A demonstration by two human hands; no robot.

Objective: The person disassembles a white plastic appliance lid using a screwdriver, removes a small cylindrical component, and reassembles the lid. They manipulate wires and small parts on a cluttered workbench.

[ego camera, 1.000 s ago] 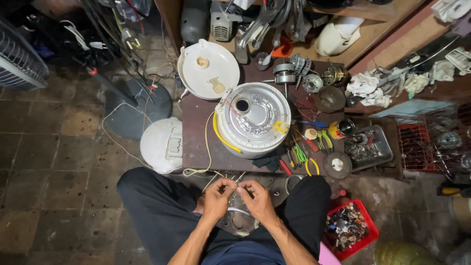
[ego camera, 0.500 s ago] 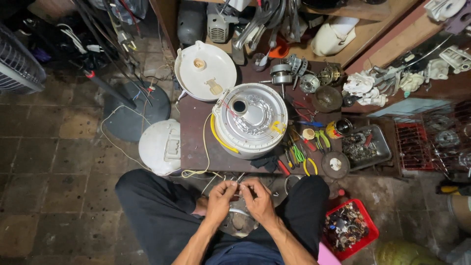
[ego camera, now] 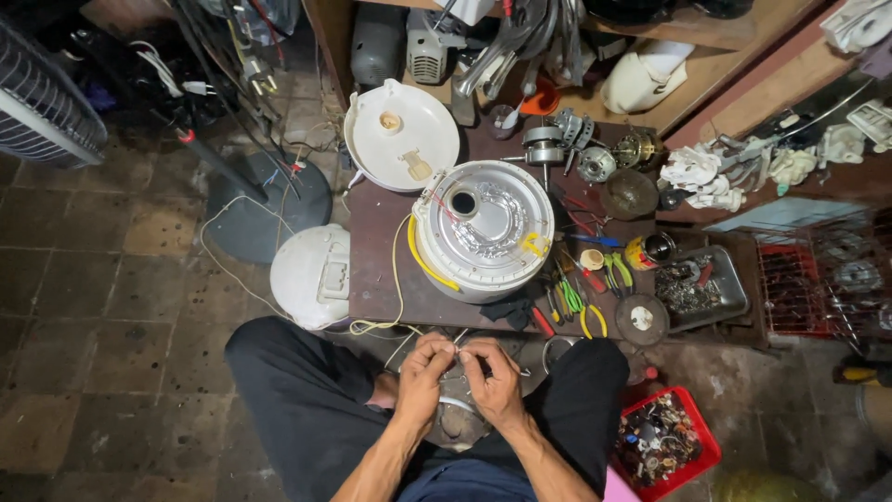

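Observation:
My left hand (ego camera: 426, 364) and my right hand (ego camera: 493, 370) meet just below the front edge of a low brown table (ego camera: 378, 249), above my lap. Both pinch the ends of thin pale wires (ego camera: 455, 342) between the fingertips. A yellowish wire (ego camera: 395, 279) runs from my hands up to an opened white rice cooker body (ego camera: 483, 228) lying upside down on the table, with its silver base and a round hole showing. What lies under my hands is mostly hidden.
A white base plate (ego camera: 401, 135) sits behind the cooker and a white lid (ego camera: 311, 276) rests on the floor at left. Pliers and screwdrivers (ego camera: 576, 293), a metal tray of parts (ego camera: 701, 288), a red bin of screws (ego camera: 662, 442), a fan base (ego camera: 265, 204) and cluttered shelves surround me.
My hands have stayed together on the wires with only small finger movements. The view has shifted slightly.

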